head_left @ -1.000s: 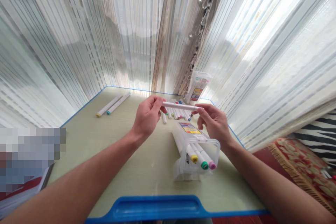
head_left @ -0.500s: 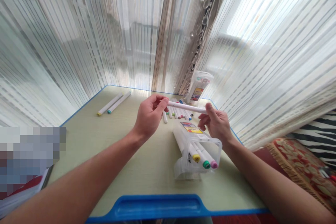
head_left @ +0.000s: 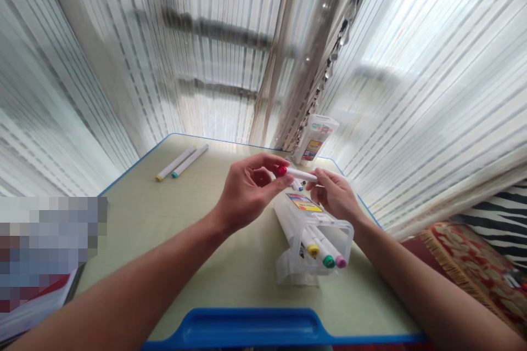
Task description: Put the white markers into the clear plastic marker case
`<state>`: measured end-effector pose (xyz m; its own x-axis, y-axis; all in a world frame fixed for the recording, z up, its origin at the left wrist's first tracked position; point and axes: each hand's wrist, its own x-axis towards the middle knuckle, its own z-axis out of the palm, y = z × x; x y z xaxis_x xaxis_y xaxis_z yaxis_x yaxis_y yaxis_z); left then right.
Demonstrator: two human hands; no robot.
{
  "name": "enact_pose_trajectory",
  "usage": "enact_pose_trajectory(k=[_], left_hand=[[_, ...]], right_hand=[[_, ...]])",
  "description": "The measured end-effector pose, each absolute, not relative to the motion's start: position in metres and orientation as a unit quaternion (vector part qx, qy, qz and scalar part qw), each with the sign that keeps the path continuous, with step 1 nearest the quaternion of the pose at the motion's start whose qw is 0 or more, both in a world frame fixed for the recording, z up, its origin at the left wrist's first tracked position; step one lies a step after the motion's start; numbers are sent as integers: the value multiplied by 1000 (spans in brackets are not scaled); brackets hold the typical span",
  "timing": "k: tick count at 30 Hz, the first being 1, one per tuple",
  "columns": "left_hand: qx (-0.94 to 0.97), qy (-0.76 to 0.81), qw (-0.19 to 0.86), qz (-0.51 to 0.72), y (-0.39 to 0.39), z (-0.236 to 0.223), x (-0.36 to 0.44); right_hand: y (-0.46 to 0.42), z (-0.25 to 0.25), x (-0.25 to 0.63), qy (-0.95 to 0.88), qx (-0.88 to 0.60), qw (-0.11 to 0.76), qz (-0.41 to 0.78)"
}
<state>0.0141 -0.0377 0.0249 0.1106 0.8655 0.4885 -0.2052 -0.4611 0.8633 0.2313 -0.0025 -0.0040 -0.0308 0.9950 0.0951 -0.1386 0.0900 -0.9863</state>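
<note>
A white marker (head_left: 302, 174) with a red end is held level between my two hands above the table. The fingers of my left hand (head_left: 253, 186) pinch it by the red end. My right hand (head_left: 335, 192) grips the other end between thumb and fingers. Just below lies a clear plastic marker case (head_left: 288, 225) on its side, its open end toward me. Inside it are several white markers, with yellow, green (head_left: 328, 261) and pink ends showing. Behind my hands, more loose markers (head_left: 297, 184) lie on the table, mostly hidden.
Two white markers (head_left: 189, 160), one yellow-ended and one teal-ended, lie at the table's far left. Another clear case (head_left: 315, 140) stands upright at the back right. String curtains hang behind the blue-edged table (head_left: 135, 230). A blurred-out item (head_left: 45, 252) sits at the left.
My left hand has shifted right, closer to my right hand, and the marker's red end now shows at its fingertips. The view has tilted slightly.
</note>
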Motion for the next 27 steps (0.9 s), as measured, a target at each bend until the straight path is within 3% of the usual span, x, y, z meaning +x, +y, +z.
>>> enact_pose_trajectory(k=[10,17,27], left_hand=[[635,261,450,572,-43,25,15],[507,339,452,651,-21,20,9],[262,266,700,609,-11,36,-4]], right_hand=[[-3,-4,229,-490,-434,549,520],[-9,4,233,-494,-399,564,528],[-7,3,235,-509,-368,575,524]])
